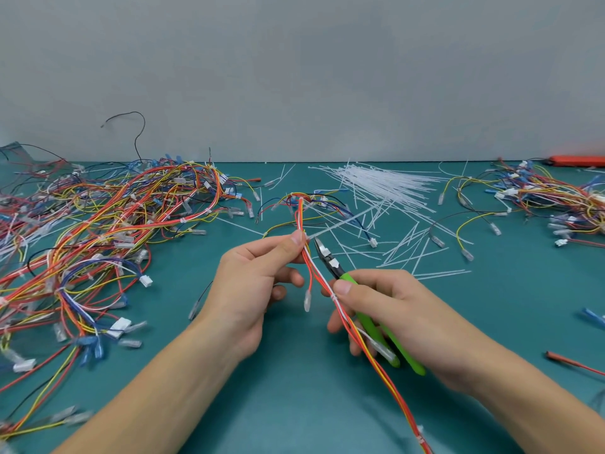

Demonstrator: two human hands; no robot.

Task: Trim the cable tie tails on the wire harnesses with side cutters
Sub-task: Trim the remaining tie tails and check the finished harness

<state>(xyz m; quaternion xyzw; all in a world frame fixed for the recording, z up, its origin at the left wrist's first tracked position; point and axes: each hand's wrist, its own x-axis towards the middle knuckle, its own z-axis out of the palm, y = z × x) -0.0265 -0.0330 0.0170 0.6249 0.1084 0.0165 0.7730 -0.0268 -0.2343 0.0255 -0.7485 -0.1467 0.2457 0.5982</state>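
A large tangle of wire harnesses (98,231) fills the left side of the frame, red, orange, yellow, blue and black wires with white connectors and clear sleeved terminals, spread over the teal surface (294,404). A smaller heap of harnesses (550,198) lies at the right edge. Between them, upper centre, a loose sheaf of white cable ties (386,185) fans out, and cut tails (415,247) are scattered just below it, right of the hands. An orange object (576,160) sits at the far upper right against the grey wall; what it is cannot be told. A single red wire (573,363) lies at the lower right.

At centre frame, the left hand (255,283) pinches the held harness (314,273) between thumb and forefinger near a tie, the other fingers loosely curled below. A white cable tie tail (340,224) sticks out to the right from the pinch point. The harness runs down across the frame, over the right hand (393,316), toward the lower right edge, with a second white tie on it near the right thumb. The right hand's fingers are wrapped round the green handles of the side cutters (330,262); the jaws stand slightly parted, their tips just beside the tail, next to the left thumb. The crossing harness partly hides the cutter handles.

No readable writing or brand shows anywhere.
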